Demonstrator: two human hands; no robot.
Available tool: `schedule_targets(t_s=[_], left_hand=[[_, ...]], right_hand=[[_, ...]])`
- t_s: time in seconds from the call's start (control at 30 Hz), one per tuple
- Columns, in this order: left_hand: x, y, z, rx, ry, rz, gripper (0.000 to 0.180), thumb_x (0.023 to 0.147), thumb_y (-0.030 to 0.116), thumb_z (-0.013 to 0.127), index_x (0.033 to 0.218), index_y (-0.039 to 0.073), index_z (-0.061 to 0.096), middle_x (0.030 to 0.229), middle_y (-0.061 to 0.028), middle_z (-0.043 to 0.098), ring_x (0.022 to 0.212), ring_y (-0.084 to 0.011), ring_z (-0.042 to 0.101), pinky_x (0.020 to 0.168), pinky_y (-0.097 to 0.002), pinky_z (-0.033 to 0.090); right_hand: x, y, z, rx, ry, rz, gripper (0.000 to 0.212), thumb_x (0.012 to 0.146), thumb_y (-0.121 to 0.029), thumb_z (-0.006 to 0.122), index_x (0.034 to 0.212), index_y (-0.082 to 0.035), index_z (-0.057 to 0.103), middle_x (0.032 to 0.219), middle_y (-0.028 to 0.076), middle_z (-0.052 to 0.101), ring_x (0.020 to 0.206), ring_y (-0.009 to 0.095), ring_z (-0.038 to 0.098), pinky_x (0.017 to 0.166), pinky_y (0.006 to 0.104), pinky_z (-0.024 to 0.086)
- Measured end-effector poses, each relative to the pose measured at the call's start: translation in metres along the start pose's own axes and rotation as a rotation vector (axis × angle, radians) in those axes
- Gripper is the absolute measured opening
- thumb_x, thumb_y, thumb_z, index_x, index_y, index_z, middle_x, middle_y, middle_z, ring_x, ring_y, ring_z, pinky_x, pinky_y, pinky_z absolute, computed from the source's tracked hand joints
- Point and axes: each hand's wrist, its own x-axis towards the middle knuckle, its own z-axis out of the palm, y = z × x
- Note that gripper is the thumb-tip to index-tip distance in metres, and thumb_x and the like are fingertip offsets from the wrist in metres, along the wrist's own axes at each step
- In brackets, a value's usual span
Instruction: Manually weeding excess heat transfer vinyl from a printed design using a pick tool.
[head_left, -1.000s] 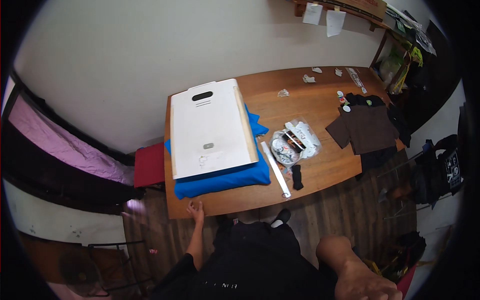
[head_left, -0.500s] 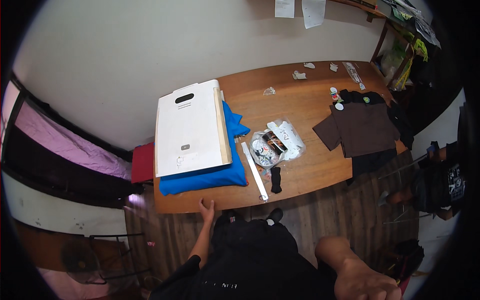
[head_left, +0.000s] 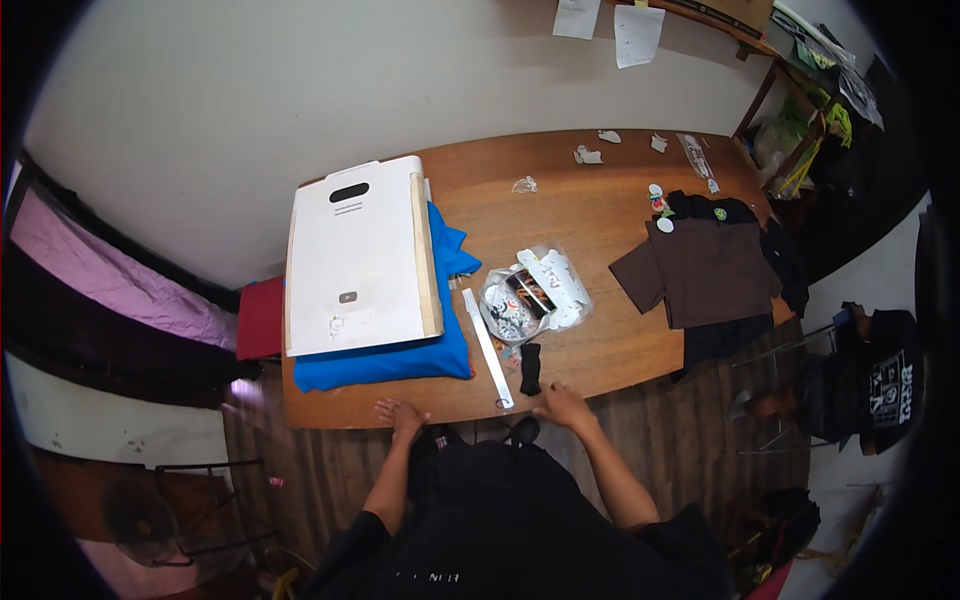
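My left hand (head_left: 402, 413) rests at the table's front edge with its fingers spread, holding nothing. It is nearest to the blue folded cloth (head_left: 380, 370) that lies under a large white panel (head_left: 375, 260) with a dark oval slot. My right hand (head_left: 563, 405) is also at the front edge, fingers apart. Just beyond it lies a small black rolled cloth (head_left: 530, 369). Between the hands a white ruler (head_left: 488, 350) points away from me. Past the ruler sits an open clear plastic bag (head_left: 538, 295) of printed cutouts.
Dark brown folded shirts (head_left: 715, 270) lie at the table's right, with round stickers (head_left: 665, 226) on them. Paper scraps (head_left: 588, 155) are scattered near the wall. A person (head_left: 870, 385) sits on the right. A red seat (head_left: 261, 318) stands left of the wooden table (head_left: 470, 395).
My right hand has come from the lower right up to the table's front edge. My left hand has flattened onto the edge. The view has shifted slightly.
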Motion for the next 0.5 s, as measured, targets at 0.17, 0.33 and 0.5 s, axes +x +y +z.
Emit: schedule_targets(t_s=[0.17, 0.33, 0.5], left_hand=[[0.005, -0.001, 0.005, 0.030, -0.059, -0.061, 0.124, 0.061, 0.039, 0.080, 0.130, -0.021, -0.004, 0.136, -0.0429, -0.010, 0.128, -0.0552, -0.011, 0.103, -0.0603, 0.002], [0.014, -0.005, 0.009, 0.143, -0.197, -0.112, 0.124, 0.061, 0.044, 0.078, 0.130, -0.021, -0.002, 0.135, -0.0434, -0.010, 0.128, -0.0555, -0.011, 0.103, -0.0610, 0.005], [0.009, 0.010, -0.011, 0.098, -0.182, -0.092, 0.119, 0.062, 0.050, 0.075, 0.131, -0.021, 0.008, 0.136, -0.0432, -0.004, 0.128, -0.0558, -0.005, 0.102, -0.0621, 0.007]], right_hand=[[0.021, 0.004, 0.045, 0.072, 0.013, 0.015, 0.063, 0.080, -0.041, 0.060, 0.130, -0.010, 0.040, 0.118, 0.022, 0.048, 0.107, 0.039, 0.050, 0.087, 0.0465, 0.043], [0.037, -0.009, 0.034, 0.205, 0.023, -0.040, 0.057, 0.081, -0.039, 0.060, 0.126, -0.007, 0.044, 0.117, 0.020, 0.049, 0.104, 0.037, 0.052, 0.086, 0.0426, 0.044], [-0.008, -0.101, -0.114, 0.928, -0.033, -0.331, 0.046, 0.081, -0.023, 0.065, 0.120, -0.005, 0.051, 0.118, 0.014, 0.052, 0.102, 0.027, 0.055, 0.082, 0.0364, 0.047]])
